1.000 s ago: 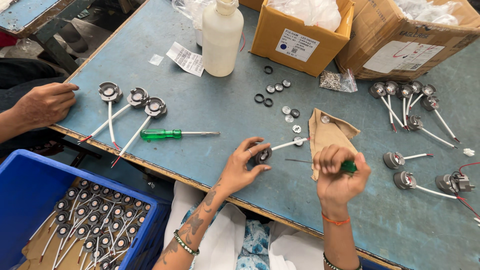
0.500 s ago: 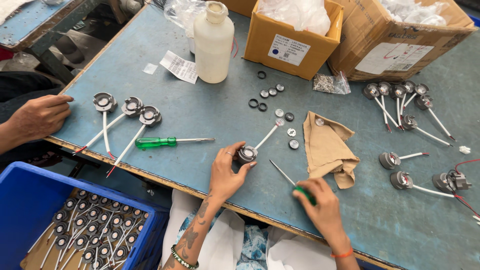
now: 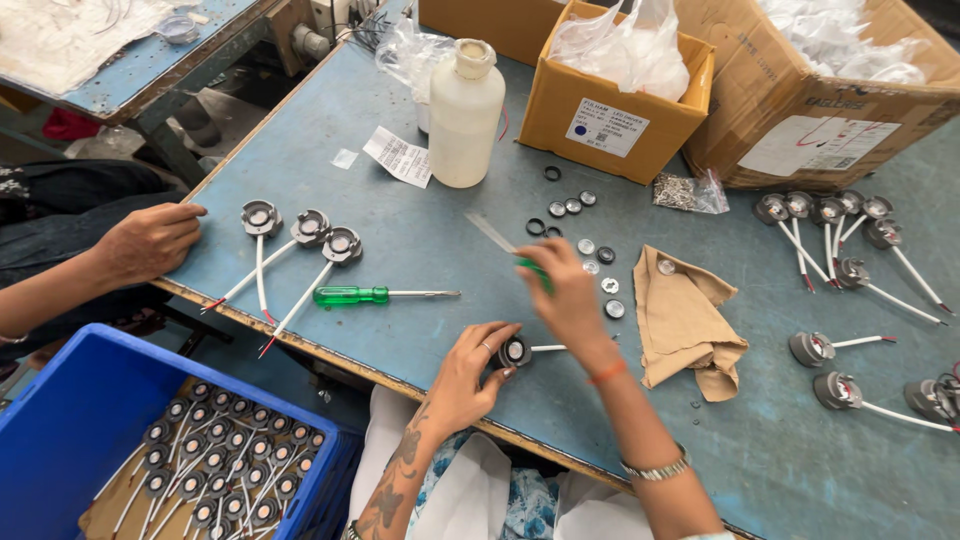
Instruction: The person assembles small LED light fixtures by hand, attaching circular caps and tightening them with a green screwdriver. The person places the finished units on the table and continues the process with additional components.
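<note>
- Left hand pinching round lamp holder at table edge.
- Right hand gripping green-handled screwdriver (blurred).
- Fastening step; next needs tip lowered onto holder.

Tattooed left forearm, ring on that hand; right wrist wears orange thread and metal watch.

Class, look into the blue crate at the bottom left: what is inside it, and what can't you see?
The blue crate holds rows of round grey lamp holders with white wires lying on brown cardboard. Anything beneath that cardboard is hidden, and the crate's lower part is cut off by the picture edge.
</note>
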